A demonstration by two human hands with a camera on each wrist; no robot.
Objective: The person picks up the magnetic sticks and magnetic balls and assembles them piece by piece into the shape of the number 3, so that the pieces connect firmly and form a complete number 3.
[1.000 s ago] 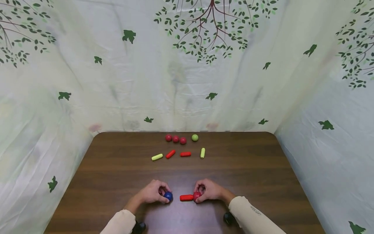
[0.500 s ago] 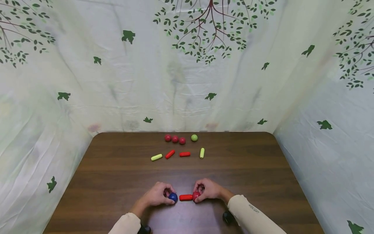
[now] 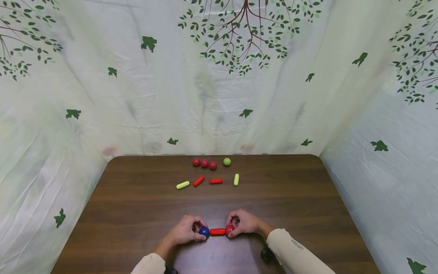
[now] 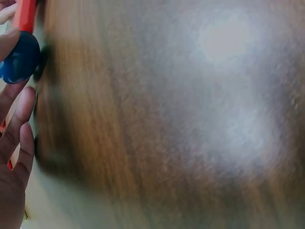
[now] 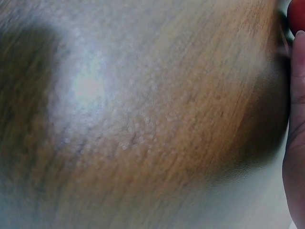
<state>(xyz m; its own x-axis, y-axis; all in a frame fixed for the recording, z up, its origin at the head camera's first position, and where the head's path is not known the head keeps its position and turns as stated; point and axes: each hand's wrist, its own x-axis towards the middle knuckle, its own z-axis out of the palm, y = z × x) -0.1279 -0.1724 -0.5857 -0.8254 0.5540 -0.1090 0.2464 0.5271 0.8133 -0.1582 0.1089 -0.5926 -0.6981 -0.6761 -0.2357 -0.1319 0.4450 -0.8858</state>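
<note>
In the head view a bright red stick (image 3: 217, 231) lies crosswise close to the front of the table, between two balls. My left hand (image 3: 187, 230) pinches a blue ball (image 3: 204, 231) right at the stick's left end. At the other end, my right hand (image 3: 247, 222) holds a dark red ball (image 3: 229, 230) between thumb and fingers. The left wrist view shows the blue ball (image 4: 21, 57) against the end of the red stick (image 4: 25, 15), with the other fingers (image 4: 25, 105) spread beside it. Only the edge of the red ball (image 5: 298, 16) and the thumb show in the right wrist view.
On the brown wooden table (image 3: 143, 205), two red sticks (image 3: 216, 181) and two yellow-green sticks (image 3: 183, 185) lie toward the back. Behind them are three dark red balls (image 3: 204, 163) and a green ball (image 3: 227, 162). A leaf-printed white cloth (image 3: 205, 95) hangs at the back and sides.
My left hand has moved right with the blue ball, closing the gap to the red stick's left end. The right hand and its red ball have stayed in place.
</note>
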